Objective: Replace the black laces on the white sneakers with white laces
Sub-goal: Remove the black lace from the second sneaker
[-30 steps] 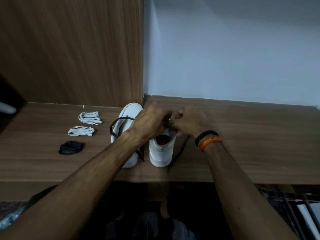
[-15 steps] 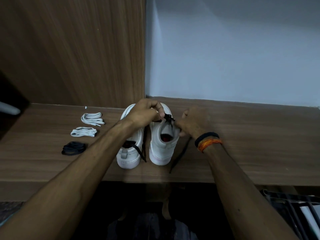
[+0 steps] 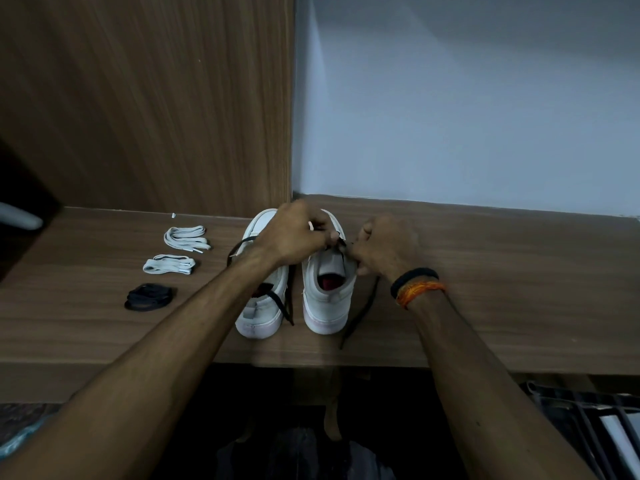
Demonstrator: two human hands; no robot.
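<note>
Both sneakers stand side by side near the middle of the frame on the table (image 3: 485, 289), heels toward the lower edge. The left hand (image 3: 294, 233) and the right hand (image 3: 381, 251) meet over the tongue of the right sneaker (image 3: 327, 292), each with fingers curled in and pinching the black lace (image 3: 343, 244) where it crosses the upper eyelets. The step in hand looks like unthreading that lace. It would go best worked one crossing at a time: loosen the strand at the eyelet, then draw it out along its own line instead of yanking upward, which could tip the shoe. The loose tail trailing down to the right of the heel (image 3: 360, 317) should be kept free of the table edge. The left sneaker (image 3: 263, 317) has slack black lace draped over it (how much remains threaded is hidden by the forearm). Two bundles of white laces (image 3: 187, 237) wait at middle left, with a black bundle (image 3: 149, 296) below them.
</note>
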